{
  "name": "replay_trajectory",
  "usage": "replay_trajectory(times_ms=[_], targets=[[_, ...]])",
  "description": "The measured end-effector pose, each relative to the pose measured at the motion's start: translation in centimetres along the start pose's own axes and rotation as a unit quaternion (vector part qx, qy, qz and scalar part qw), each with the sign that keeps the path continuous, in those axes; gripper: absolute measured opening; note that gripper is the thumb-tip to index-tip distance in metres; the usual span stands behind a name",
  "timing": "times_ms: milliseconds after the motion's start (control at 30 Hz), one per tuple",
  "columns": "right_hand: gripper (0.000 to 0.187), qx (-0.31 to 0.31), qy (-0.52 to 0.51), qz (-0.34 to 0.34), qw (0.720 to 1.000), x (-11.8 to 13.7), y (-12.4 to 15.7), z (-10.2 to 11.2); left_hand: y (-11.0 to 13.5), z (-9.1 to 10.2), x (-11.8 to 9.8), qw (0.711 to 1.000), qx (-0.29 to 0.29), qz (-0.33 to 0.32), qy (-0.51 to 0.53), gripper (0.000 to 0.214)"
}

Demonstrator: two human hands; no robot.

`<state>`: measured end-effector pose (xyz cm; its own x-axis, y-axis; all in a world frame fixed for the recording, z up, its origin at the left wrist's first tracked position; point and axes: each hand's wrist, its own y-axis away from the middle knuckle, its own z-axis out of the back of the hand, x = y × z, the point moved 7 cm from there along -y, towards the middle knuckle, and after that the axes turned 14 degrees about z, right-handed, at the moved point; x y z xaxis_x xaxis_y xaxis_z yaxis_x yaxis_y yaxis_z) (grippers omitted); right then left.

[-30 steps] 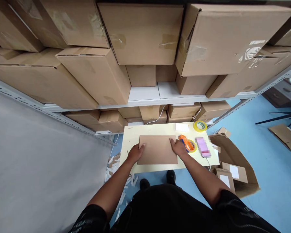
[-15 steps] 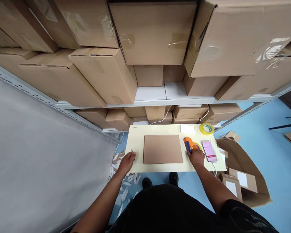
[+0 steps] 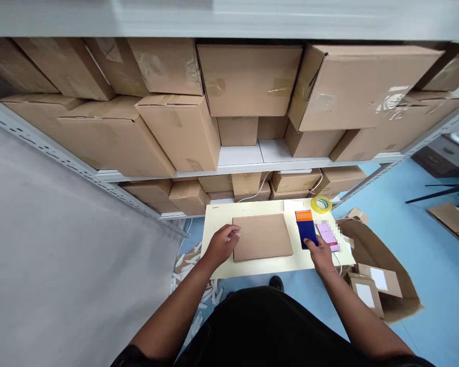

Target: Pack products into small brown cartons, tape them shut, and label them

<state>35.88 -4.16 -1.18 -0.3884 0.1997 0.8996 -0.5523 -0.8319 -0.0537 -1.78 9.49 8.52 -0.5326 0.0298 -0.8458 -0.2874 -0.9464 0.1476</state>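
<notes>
A flat brown cardboard box [image 3: 263,237] lies on the small cream-coloured table [image 3: 248,269]. Over the left edge of the cardboard is my left hand [image 3: 222,243], its fingers curled in; whether anything small is between them I cannot make out. My right hand [image 3: 320,254] grips the lower end of a tape dispenser [image 3: 306,230], which turns a dark blue flat face and an orange end upward. Right beside that hand lies a phone [image 3: 328,235] with a pink screen. A yellow roll of tape [image 3: 321,204] rests at the table's back right corner.
White shelves [image 3: 237,155] full of cardboard boxes [image 3: 252,81] rise behind the table. A small white item [image 3: 294,205] lies at its back edge. To the right, a large open carton [image 3: 401,275] holds small boxes. Paper scraps [image 3: 195,308] litter the floor at left.
My left hand has moved right and up onto the cardboard's edge. My right hand has turned the tape dispenser so its blue face shows. The view has tilted up a little.
</notes>
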Motion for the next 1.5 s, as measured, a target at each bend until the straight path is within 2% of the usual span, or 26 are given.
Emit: replay_trajectory(times_ms=[100,200,267,333,400,500,633,733,833,900,967,1067,1167,1267,1367,1500], targets=[[0.035,-0.044,-0.031,0.026,0.998,4.9,3.8,1.1,-2.1,-2.8,-5.0,0.995,0.083,-0.03,0.053,0.03],[0.025,-0.027,-0.028,0.086,0.995,9.4,6.6,1.0,-3.4,-6.3,-9.5,0.973,0.196,-0.036,0.115,0.035],[0.019,-0.002,-0.031,0.126,0.992,11.4,7.7,0.7,-3.8,-8.7,-11.3,0.952,0.271,-0.013,0.139,0.037],[0.016,0.014,-0.035,0.147,0.988,12.2,8.4,0.6,-3.9,-10.8,-11.9,0.934,0.326,0.02,0.146,0.035],[0.016,0.017,-0.046,0.149,0.988,11.7,8.8,0.9,-3.9,-12.5,-12.0,0.926,0.349,0.044,0.137,0.03],[0.028,0.013,-0.081,0.109,0.991,8.9,8.8,1.2,-3.9,-14.6,-12.4,0.935,0.341,0.043,0.081,0.021],[0.05,-0.015,-0.124,-0.009,0.992,3.6,8.1,2.0,-4.4,-17.5,-14.7,0.949,0.3,-0.031,-0.091,0.016],[0.055,-0.015,-0.164,-0.066,0.984,0.5,6.7,2.7,-6.2,-21.2,-16.0,0.928,0.3,-0.053,-0.216,0.016],[0.057,-0.004,-0.197,-0.134,0.971,-2.6,5.4,3.3,-8.8,-25.9,-15.4,0.889,0.323,-0.031,-0.323,0.017],[0.056,0.0,-0.211,-0.195,0.958,-4.9,5.5,3.6,-10.9,-28.9,-14.4,0.857,0.328,-0.028,-0.396,0.018],[0.054,0.013,-0.228,-0.263,0.937,-7.3,6.6,3.6,-13.0,-31.5,-13.1,0.831,0.325,-0.028,-0.451,0.018],[0.046,0.056,-0.292,-0.354,0.887,-10.3,9.6,2.8,-15.8,-34.4,-10.8,0.806,0.335,-0.016,-0.488,0.016],[0.044,0.085,-0.356,-0.415,0.833,-12.5,12.3,1.3,-17.0,-36.5,-8.3,0.786,0.359,-0.007,-0.504,0.017],[0.047,0.1,-0.392,-0.465,0.788,-13.7,13.7,-1.0,-17.0,-38.3,-5.9,0.769,0.378,0.0,-0.515,0.022],[0.048,0.119,-0.422,-0.507,0.742,-13.7,14.3,-3.2,-16.7,-39.3,-3.9,0.752,0.386,0.013,-0.534,0.028],[0.045,0.132,-0.471,-0.527,0.695,-12.6,14.6,-5.1,-16.5,-39.0,-1.9,0.728,0.384,0.032,-0.567,0.029]])
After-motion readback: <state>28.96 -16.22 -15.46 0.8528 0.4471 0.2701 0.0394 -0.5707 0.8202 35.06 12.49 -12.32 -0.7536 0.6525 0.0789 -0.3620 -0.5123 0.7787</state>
